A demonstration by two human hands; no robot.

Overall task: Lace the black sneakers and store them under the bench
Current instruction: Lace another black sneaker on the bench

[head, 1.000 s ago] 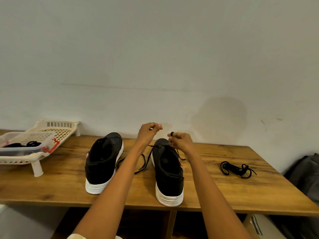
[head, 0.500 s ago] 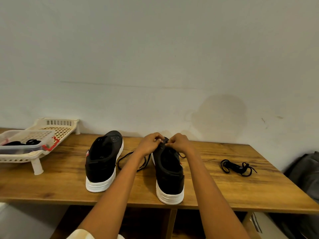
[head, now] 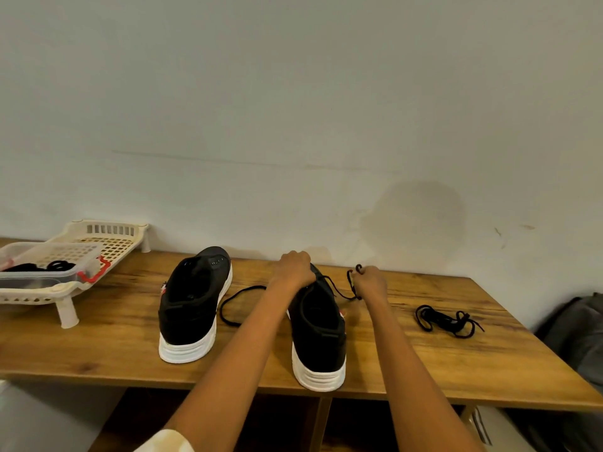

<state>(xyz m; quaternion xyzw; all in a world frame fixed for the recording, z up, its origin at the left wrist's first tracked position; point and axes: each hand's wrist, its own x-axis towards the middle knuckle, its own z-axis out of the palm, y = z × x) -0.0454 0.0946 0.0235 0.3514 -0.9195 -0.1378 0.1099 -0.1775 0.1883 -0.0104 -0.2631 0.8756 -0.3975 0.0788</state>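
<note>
On the counter (head: 98,340), two black sneakers stand heels toward the camera, white soles showing. Left hand (head: 292,268) comes down over the front of the right sneaker (head: 318,334), fingers curled and pressing on it, gripping the upper near the eyelets; whether it also pinches lace there, I cannot tell. Right hand (head: 370,283) sits just beside that shoe's toe, closed into a fist around the lace (head: 337,288), and the black cord runs taut from the fist back to the shoe, with a short loop poking up above the knuckles. The lace's other end trails off to the left, looping loose across the wood between the two shoes. The left sneaker (head: 192,301) stands untouched, apart from both hands, no lace visible in it. Over to the right, well clear of the shoes, a spare lace (head: 447,318) lies bundled up. Far left, a cream rack (head: 107,231) on little legs carries a clear box (head: 42,272) with a red clip and something black inside. Grey bag (head: 574,334) at the right edge, beyond the counter's end.
</note>
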